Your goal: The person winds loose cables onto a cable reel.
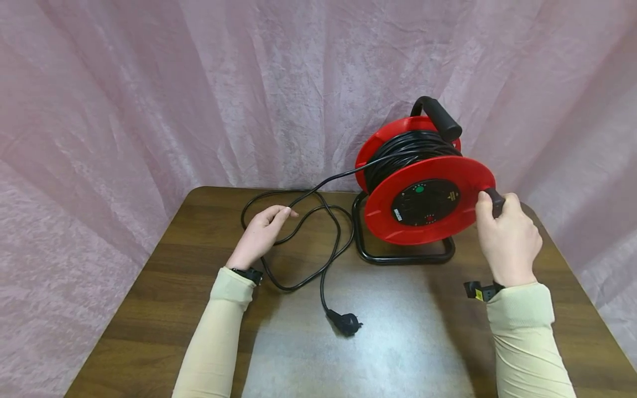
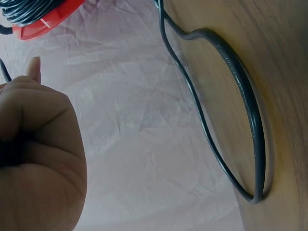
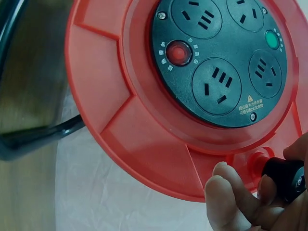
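Note:
A cable reel (image 1: 380, 224) with red flanges and black cord wound on its drum stands at the right back, on a black tube frame (image 1: 405, 259). Its crank knob (image 1: 495, 199), black and short, is gripped by my right hand (image 1: 510, 240); the right wrist view shows fingers around the knob (image 3: 284, 175). From the drum a black cable (image 1: 343, 174) runs left to my left hand (image 1: 261, 235), which pinches it between thumb and fingers above the table. In the left wrist view the back of that hand hides the pinch.
Loose cable loops (image 1: 298, 287) lie on the wooden table (image 1: 164, 276) below and beside the left hand, ending in a black plug (image 1: 345, 323). Black sockets panel (image 3: 216, 57) faces front on the reel. A carry handle (image 1: 440, 119) tops it. Pink curtain (image 1: 278, 83) hangs behind.

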Demonstrator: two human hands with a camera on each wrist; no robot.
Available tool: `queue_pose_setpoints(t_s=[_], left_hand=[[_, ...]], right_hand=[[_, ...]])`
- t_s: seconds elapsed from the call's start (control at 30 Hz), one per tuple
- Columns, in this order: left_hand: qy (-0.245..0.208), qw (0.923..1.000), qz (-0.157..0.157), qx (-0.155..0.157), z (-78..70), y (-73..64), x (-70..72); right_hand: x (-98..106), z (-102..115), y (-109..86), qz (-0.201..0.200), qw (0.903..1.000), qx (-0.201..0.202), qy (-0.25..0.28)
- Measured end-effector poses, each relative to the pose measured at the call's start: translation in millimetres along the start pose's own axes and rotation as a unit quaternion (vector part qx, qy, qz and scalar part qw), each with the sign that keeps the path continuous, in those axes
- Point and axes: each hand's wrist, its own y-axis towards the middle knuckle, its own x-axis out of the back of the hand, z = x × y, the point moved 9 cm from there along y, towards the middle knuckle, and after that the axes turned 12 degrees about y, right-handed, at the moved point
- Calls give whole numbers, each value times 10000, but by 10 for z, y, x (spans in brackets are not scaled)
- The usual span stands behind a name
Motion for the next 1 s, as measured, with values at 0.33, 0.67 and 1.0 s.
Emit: queue_pose_setpoints(t_s=[0.33,0.67,1.0], left_hand=[[-92,9998,188,26,-16,-47,-57],[-65,9997,113,-203,-66,-17,-58],[-29,9997,174,-174,-75,-14,-83]], right_hand=[[-29,-75,-66,-269,9982,-172,509],[-70,-104,-55,-238,9983,-121,524],[-84,-156,-41,-125,9987,-228,431]])
